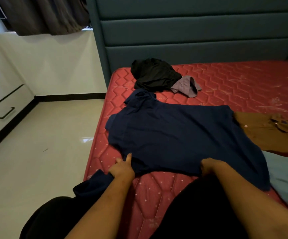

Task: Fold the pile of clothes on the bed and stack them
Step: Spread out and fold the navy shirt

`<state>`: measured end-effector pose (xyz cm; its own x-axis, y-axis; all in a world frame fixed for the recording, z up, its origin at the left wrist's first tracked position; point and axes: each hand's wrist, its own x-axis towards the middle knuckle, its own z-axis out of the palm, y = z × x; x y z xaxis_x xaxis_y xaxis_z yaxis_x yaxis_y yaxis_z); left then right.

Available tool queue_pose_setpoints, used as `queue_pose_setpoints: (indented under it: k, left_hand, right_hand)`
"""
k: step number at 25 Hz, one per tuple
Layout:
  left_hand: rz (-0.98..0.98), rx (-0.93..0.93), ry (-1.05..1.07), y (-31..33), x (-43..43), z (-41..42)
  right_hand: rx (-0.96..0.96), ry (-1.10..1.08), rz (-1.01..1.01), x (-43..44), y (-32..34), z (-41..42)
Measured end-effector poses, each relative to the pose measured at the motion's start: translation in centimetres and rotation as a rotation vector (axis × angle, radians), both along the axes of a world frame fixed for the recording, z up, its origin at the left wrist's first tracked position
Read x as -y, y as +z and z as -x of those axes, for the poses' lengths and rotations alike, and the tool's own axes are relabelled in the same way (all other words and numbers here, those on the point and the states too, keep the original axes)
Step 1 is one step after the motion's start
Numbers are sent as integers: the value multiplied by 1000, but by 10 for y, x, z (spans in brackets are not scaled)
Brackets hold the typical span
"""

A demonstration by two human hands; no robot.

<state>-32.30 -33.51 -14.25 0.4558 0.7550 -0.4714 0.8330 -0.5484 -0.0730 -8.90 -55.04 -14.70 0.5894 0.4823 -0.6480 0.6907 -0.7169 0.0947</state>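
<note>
navy shirt (pixel 174 140): spread flat on the bed (pixel 234 83) by its left edge, hem toward the near edge, collar end toward the headboard (pixel 191 31).
left hand (pixel 122 168): at the hem's left corner; the index finger (pixel 129 157) lies straight along the cloth edge. the other fingers are hidden, so i cannot tell whether it grips.
right hand (pixel 210 166): further right on the hem, fingers curled down into the cloth, pinching it.
step in hand: probably squaring the shirt before the first fold.
doing it well: draw the hem taut between both hands so the body lies without ridges. flatten the bunched sleeve near the left edge, bring both sides to the middle, then lift the hem to the collar. keep the cloth from slipping off the left edge.
left to fold: black garment (pixel 153 75) crumpled near the far left corner, mauve garment (pixel 185 86) touching its right side; brown button shirt (pixel 269 133) just beside the navy shirt's right side; light blue cloth (pixel 286 173) toward the near right.
dark blue cloth (pixel 91 185): hangs over the near left edge under the left forearm; unclear whether it is a separate garment.
stack: none visible.
containers: cabinet drawers (pixel 3 109) left of the bed, closed, contents hidden.
</note>
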Motion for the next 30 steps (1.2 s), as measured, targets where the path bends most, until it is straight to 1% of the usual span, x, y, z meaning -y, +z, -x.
queue_pose_setpoints:
  k: [3,5,7,10,12,15,17,19,20,22,23,24,25,27,28,29,30]
  left_hand:
    - [71,53,11,18,-24,0]
    - [118,73,-6,31,-42,-5]
    - [133,101,-31,46,-63,-19]
    - [90,28,-89,48,-108,-63]
    - [15,0,-78,67,-121,-86]
    - [-109,36,-34,107,-119,-117]
    - [-204,65,-23,111,-129,-153]
    - [-325,108,-67,111,-134,-184]
    - [-414,106,-115,108,-140,-200]
    - [-624,71,-211,96,-147,-225]
    - [-682,74,-256,86,-143,-236]
    - [-692,112,-310,72,-133,-246]
    - [-661,175,-380,54,-115,-255]
    - [-514,372,-529,15,-60,-262]
    - [-444,468,-621,-4,-27,-261]
    - [-364,520,-710,-20,3,-257]
    - [-245,520,-791,-31,27,-253]
  right_hand:
    - [21,-64,-79,23,2,-6]
    - [14,-122,-129,29,5,-8]
    - [48,-186,-164,29,12,-14]
    - [139,-211,-225,20,32,-31]
    - [185,-242,-264,13,47,-52]
    - [251,-309,-294,1,63,-89]
    - [280,-347,-302,-11,65,-118]
    - [333,-367,-289,-21,64,-141]
    - [393,-360,-286,-26,61,-153]
    - [595,-294,-302,-29,49,-170]
    - [695,-272,-335,-27,41,-174]
    - [762,-271,-394,-24,33,-178]
    - [789,-291,-465,-20,23,-178]
    - [807,-382,-615,-10,3,-167]
    - [831,-471,-672,-4,-8,-156]
    - [859,-588,-726,5,-18,-144]
    - [886,-716,-758,15,-28,-133]
